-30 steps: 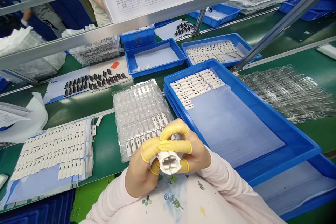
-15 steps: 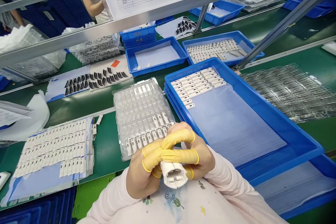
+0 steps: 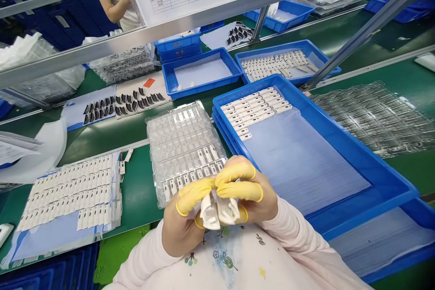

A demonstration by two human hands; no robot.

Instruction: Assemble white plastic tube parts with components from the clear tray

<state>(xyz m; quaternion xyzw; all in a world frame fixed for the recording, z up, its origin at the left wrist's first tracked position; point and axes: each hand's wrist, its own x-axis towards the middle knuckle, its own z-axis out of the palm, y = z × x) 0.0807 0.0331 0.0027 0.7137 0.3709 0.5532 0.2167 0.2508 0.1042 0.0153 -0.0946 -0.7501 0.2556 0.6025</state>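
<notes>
My left grip (image 3: 181, 219) and right grip (image 3: 253, 195) are both closed on two white plastic pieces (image 3: 210, 212), held over the near edge of the desk (image 3: 136, 190), just beside a clear plastic tray (image 3: 185, 136).

The person's left hand (image 3: 183, 229) and right hand (image 3: 254, 195), fingers capped in yellow rubber cots (image 3: 234, 190), pinch two white plastic parts (image 3: 219, 210) over a clear plastic blister tray (image 3: 185, 140), near a wide blue plastic tray (image 3: 343, 133).
</notes>
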